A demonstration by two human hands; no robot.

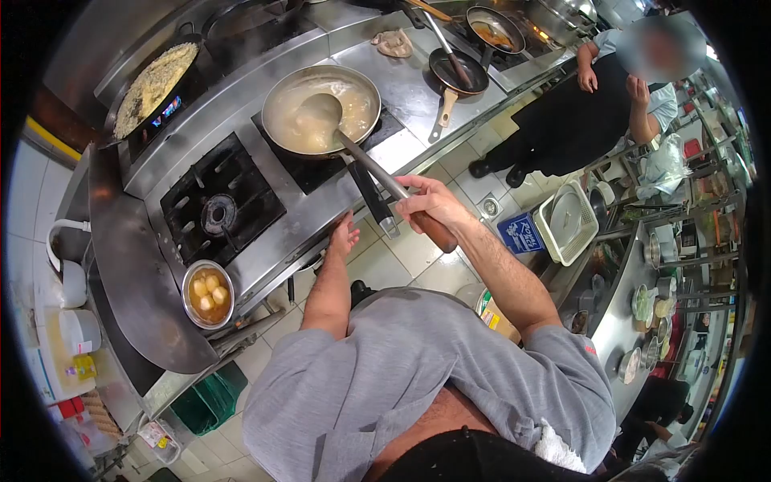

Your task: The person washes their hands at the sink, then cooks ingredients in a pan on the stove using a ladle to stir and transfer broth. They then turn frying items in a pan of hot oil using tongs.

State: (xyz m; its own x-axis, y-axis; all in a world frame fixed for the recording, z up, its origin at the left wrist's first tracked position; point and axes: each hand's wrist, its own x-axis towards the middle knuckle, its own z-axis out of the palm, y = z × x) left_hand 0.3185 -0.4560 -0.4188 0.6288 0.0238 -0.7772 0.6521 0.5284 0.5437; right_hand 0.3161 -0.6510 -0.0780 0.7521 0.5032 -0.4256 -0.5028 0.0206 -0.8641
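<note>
Right hand (pixel 434 205) closest on the work side, fingers wrapped round the wooden grip of a ladle (pixel 371 165), index finger lying forward along the handle. Left hand (pixel 345 234) low at the stove's front edge, fingers loosely curled and close together, pinching nothing that shows; whether they touch the edge, cannot tell. Ladle runs up over the rim of a pan (pixel 278 141), its bowl down in a cloudy, pale liquid (pixel 353 100); the pan sits on the stove, its handle (pixel 368 191) pointing back toward the person, beside the ladle. For good stirring, I judge: keep the scoop low, sweep slowly out to the walls, steady that handle, mind the steam. Count, near to far: two own hands, one ladle, one metal bowl (pixel 189 310) with at least four round pieces, one bare burner (pixel 217 215), one wide dark pan (pixel 193 68) heaped with pale grains, one small pan (pixel 479 77) with a tool lying in it, one crumpled cloth (pixel 393 43), one frying pan (pixel 514 36) holding orange sauce, one co-worker (pixel 554 120) standing across the aisle.
</note>
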